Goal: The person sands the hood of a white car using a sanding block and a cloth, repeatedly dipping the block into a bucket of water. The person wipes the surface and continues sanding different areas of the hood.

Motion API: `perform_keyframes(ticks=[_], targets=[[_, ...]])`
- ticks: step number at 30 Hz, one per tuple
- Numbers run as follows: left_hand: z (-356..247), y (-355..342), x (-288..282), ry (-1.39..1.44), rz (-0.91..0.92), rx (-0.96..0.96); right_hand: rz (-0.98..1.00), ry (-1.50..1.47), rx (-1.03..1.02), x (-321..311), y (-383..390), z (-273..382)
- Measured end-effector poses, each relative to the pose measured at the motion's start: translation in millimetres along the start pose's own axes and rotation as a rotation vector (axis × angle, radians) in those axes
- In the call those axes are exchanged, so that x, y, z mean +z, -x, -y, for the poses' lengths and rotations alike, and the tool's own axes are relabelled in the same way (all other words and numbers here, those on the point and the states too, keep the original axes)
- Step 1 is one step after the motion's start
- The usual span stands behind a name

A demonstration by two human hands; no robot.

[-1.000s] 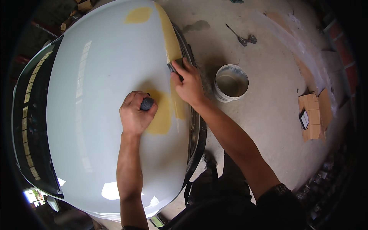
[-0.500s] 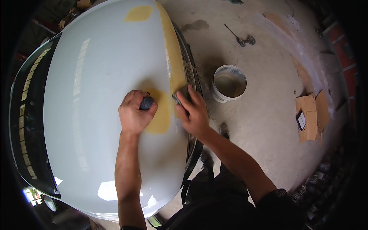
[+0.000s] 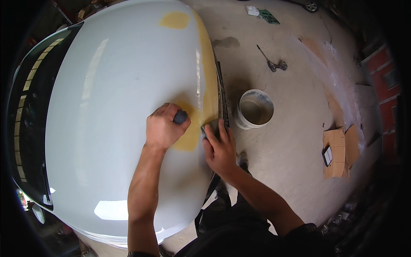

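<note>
A white car hood [image 3: 115, 111] fills the left half, with a yellow filler patch [image 3: 187, 139] and a yellow strip [image 3: 208, 81] along its front edge. My left hand [image 3: 164, 128] is a fist above the hood beside that patch. Out of it pokes the rounded end of a dark grey sponge-like wad [image 3: 180, 117]; the rest is hidden by my fingers. My right hand [image 3: 221, 150] lies over a dark grey sanding block [image 3: 216, 127], pressing it on the hood's front edge, fingers across its top. A second yellow patch [image 3: 174, 20] sits at the far end.
A white bucket [image 3: 255, 109] of murky liquid stands on the concrete floor right of the hood. Farther off lie a power tool with a long shaft [image 3: 272, 65] and a green case [image 3: 269, 16]. An opened cardboard box [image 3: 336, 150] rests at right. My feet are beside the bumper.
The view has shifted. My right hand has slid the sanding block toward me along the hood's front edge. My left hand keeps its grip beside the yellow patch.
</note>
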State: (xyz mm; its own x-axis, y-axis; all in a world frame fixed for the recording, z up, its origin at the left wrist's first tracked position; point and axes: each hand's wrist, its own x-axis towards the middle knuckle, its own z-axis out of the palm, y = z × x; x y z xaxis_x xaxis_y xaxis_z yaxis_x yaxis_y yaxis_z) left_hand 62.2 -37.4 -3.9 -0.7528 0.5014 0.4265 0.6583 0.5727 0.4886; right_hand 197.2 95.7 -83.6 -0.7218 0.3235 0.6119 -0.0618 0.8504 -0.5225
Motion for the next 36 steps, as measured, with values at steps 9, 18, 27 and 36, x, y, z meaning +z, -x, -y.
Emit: perform_keyframes(ticks=[9,18,27,36], targets=[[1,-2,3,-0.019,-0.076,0.024,0.023,0.269,0.16,51,-87,-42],[-1,-2,5,0.003,-0.089,0.029,0.091,0.191,0.125,14,-45,4],[-1,-4,3,-0.006,-0.09,0.034,0.101,0.128,0.22,44,-48,-42],[0,-1,5,-0.013,-0.104,0.058,0.037,0.061,0.277,77,-85,-75]])
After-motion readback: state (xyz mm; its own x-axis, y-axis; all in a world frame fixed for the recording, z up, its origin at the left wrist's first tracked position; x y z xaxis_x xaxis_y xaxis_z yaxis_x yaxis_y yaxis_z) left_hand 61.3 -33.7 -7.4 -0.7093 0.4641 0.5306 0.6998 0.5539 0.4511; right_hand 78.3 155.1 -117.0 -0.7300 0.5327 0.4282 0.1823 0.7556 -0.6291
